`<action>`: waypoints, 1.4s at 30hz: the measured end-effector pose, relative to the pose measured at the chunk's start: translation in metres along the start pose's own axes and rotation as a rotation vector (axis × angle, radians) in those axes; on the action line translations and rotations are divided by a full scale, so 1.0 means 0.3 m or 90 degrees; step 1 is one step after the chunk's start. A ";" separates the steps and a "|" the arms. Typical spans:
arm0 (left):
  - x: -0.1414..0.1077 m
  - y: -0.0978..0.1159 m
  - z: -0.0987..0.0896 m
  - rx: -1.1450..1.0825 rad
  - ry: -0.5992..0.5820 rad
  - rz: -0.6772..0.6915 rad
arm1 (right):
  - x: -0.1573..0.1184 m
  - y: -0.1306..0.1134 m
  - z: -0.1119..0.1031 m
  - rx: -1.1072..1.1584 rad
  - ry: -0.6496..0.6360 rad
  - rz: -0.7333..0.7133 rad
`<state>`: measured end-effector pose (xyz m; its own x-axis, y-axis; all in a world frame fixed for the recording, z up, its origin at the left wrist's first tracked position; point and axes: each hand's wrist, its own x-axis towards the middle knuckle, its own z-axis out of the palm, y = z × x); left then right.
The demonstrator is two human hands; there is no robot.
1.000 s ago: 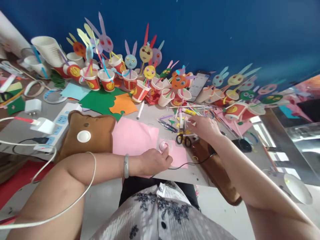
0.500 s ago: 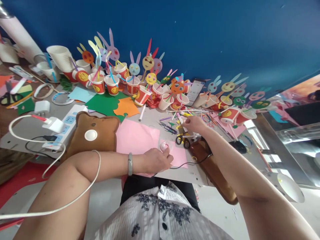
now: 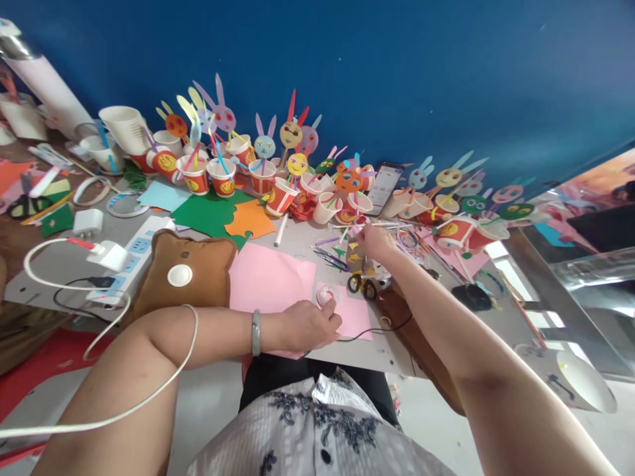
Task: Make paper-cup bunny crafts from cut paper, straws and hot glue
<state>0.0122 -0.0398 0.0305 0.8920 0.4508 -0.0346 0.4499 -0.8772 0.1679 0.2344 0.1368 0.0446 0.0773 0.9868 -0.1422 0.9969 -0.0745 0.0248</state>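
Head view: a roll, seemingly tape (image 3: 325, 291), touches the bent fingers of the nearer left hand (image 3: 308, 325), at one o'clock; neither its grip nor the right hand's (image 3: 378, 243) is clear.

Craft workspace, prob. classroom: paper-cup puppets (image 3: 280, 196), colored paper (image 3: 212, 213), scissors (image 3: 362, 285).

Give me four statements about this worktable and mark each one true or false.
1. The bangle is on the left wrist. True.
2. The black-handled scissors are gripped in the right hand. False: the scissors lie on the table, apart from the right hand.
3. The phone has its screen lit. True.
4. The orange paper lies on the brown cushion. False: the orange paper partly overlaps the green paper.
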 end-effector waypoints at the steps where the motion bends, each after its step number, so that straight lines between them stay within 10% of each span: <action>1: 0.000 -0.001 0.001 -0.004 0.002 0.003 | -0.016 0.003 -0.010 0.005 0.010 -0.010; 14: -0.001 -0.002 0.020 -0.034 0.031 -0.005 | -0.180 0.096 -0.055 0.051 0.154 -0.126; 29: -0.007 -0.002 0.027 0.017 0.054 0.002 | -0.225 0.154 -0.065 0.038 0.080 -0.142; 37: -0.003 0.000 0.016 0.005 0.037 -0.020 | -0.475 0.074 -0.059 0.351 -0.125 -0.315; 42: -0.001 -0.003 0.015 -0.048 0.051 -0.016 | -0.636 0.026 -0.019 0.469 0.030 -0.268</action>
<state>0.0117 -0.0397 0.0260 0.8723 0.4875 0.0384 0.4652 -0.8514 0.2422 0.2273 -0.0513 0.0775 -0.2866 0.9569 0.0462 0.6976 0.2415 -0.6745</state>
